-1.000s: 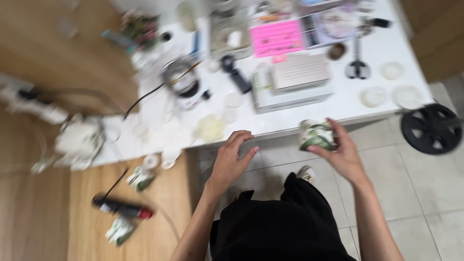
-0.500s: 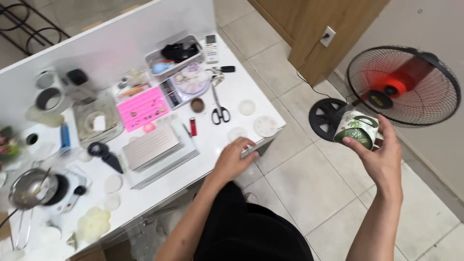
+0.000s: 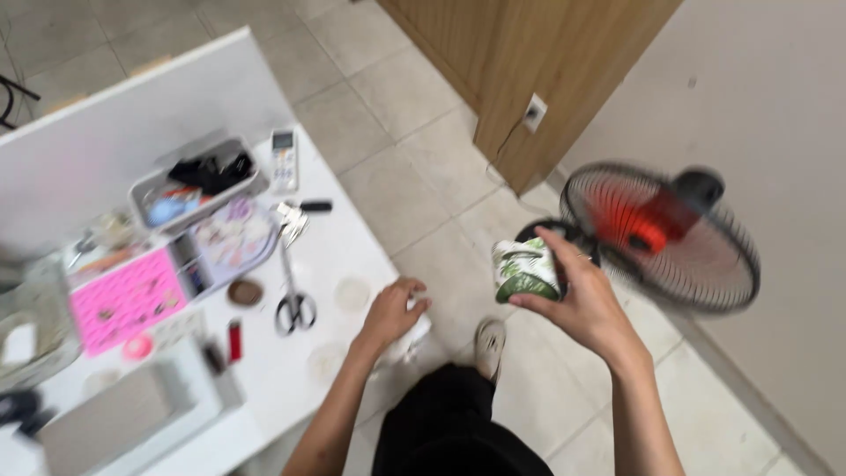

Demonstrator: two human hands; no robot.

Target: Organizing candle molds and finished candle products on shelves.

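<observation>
My right hand holds a small round container with a green leaf pattern out over the tiled floor, away from the table. My left hand rests on the near corner edge of the white table, fingers curled over it, close to a pale round coaster. A pair of scissors lies on the table left of that hand.
A standing fan with a red hub stands on the floor just beyond the container. On the table lie a pink sheet, a red lighter, a remote, a grey tray of items and a grey box. A wooden door lies ahead.
The view has swung right from the table toward the fan and door. My right hand carried the container away from the table; my left hand stayed on the table edge.
</observation>
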